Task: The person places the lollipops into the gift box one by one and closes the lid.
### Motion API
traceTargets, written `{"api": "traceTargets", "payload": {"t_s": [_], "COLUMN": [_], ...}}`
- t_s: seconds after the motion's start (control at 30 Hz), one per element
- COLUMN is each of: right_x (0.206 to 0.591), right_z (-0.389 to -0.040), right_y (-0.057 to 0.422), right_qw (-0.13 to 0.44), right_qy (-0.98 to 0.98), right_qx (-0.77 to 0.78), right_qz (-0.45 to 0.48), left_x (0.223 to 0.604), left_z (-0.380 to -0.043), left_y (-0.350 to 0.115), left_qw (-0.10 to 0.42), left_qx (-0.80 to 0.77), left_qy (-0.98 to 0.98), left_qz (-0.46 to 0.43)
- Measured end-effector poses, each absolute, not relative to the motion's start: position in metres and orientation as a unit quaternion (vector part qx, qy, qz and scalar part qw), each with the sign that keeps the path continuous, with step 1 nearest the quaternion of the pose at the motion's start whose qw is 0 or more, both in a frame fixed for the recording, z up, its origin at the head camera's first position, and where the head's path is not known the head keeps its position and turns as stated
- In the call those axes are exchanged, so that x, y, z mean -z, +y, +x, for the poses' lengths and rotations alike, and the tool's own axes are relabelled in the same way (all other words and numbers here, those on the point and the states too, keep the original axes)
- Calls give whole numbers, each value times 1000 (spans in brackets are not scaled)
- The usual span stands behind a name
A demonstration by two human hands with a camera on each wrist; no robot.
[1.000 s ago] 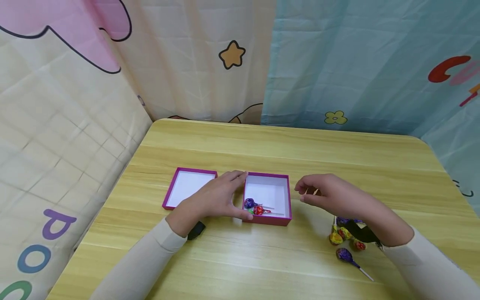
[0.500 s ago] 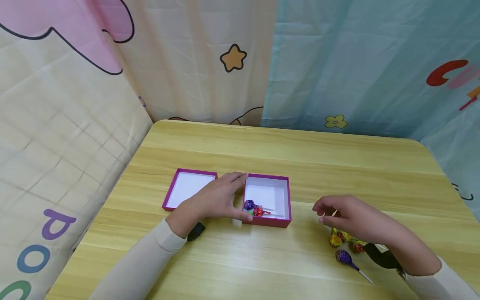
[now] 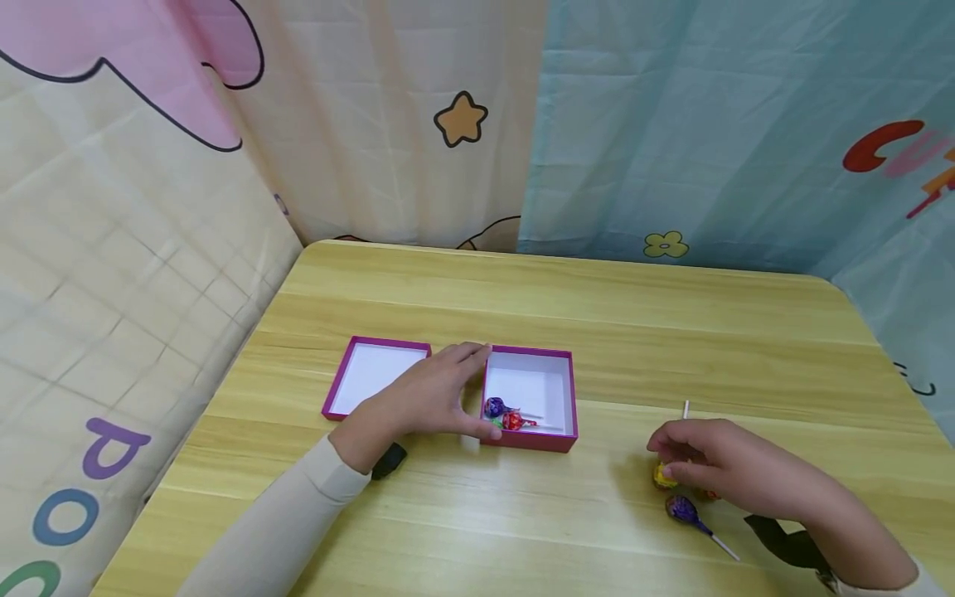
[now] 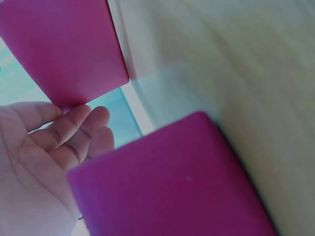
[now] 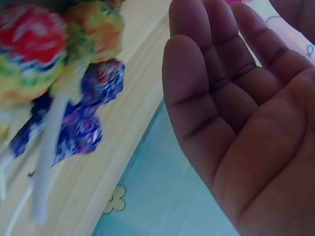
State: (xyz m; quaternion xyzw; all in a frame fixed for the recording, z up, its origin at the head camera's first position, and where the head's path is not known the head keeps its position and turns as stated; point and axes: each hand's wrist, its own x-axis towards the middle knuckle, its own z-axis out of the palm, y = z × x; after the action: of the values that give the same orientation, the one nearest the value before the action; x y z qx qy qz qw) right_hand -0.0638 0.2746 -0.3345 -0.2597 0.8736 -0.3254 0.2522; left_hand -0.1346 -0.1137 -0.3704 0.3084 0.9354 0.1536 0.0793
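Observation:
A magenta box (image 3: 530, 444) with a white inside holds several wrapped lollipops, among them a purple one (image 3: 496, 407) and a red one (image 3: 513, 421). My left hand (image 3: 429, 390) grips the box's left side, thumb at the front corner and fingers at the back corner. In the left wrist view its fingertips touch a corner of the box (image 4: 69, 54). My right hand (image 3: 727, 460), holding nothing, hovers low over loose lollipops with fingers loosely bent. A yellow lollipop (image 3: 662, 477) shows below its fingertips; others are partly hidden. The right wrist view shows red-and-yellow (image 5: 32, 49) and purple (image 5: 83, 132) wrappers beside the palm.
The matching lid (image 3: 384, 377) lies with its white inside up, left of the box and partly behind my left hand. A purple lollipop (image 3: 682, 509) lies nearest the front of the wooden table (image 3: 567, 290). Printed curtains (image 3: 619, 124) hang behind the table.
My right hand has moved from beside the box to the right and toward the front, over the loose lollipops. The left hand and the box have stayed in place.

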Motion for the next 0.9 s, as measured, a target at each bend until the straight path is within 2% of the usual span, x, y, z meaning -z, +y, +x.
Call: {"api": "traceTargets", "payload": {"t_s": [0.2, 0.47, 0.7, 0.9], "right_x": [340, 349, 357, 361], "right_z": [-59, -52, -46, -44], "right_y": [289, 306, 310, 308], "right_qw": [239, 284, 255, 264], "right_qy": [873, 859, 852, 852], "right_qx": [321, 326, 331, 321], "right_qz": [-280, -274, -315, -318], "left_x": [371, 371, 371, 371], "left_z": [-135, -135, -135, -135], "left_y": [-114, -114, -114, -114], "left_qw": [76, 78, 78, 78], "left_qx": [-151, -154, -154, -155], "left_qy": [936, 935, 935, 935], "left_qz": [309, 309, 309, 308]}}
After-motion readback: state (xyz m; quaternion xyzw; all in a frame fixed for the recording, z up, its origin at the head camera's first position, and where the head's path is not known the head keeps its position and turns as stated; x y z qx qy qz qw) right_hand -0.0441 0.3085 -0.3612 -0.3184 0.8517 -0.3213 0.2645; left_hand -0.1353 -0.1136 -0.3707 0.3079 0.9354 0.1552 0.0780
